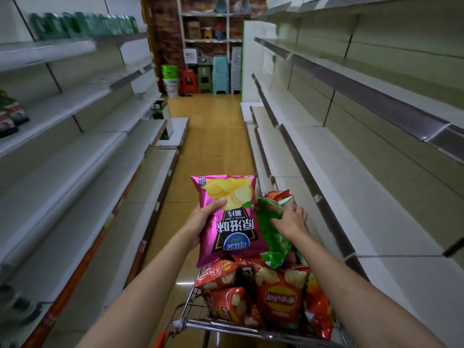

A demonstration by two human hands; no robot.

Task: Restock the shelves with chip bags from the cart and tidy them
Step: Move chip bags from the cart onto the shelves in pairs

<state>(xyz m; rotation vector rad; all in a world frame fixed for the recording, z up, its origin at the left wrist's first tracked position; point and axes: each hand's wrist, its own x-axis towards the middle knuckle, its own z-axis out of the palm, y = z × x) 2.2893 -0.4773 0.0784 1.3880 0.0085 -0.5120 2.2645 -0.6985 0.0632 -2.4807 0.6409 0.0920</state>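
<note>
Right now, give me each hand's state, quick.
Left hand: holding the pink bag.
Right hand: on the green bag; grip cannot be told.

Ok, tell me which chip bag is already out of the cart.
The pink bag, held upside down in the left hand; the red bags lie in the cart.

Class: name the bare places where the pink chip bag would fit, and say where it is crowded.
Bare: the right shelves beside the cart, and the left shelves ahead of the dark bags. Crowded: the cart, heaped with bags.
</note>
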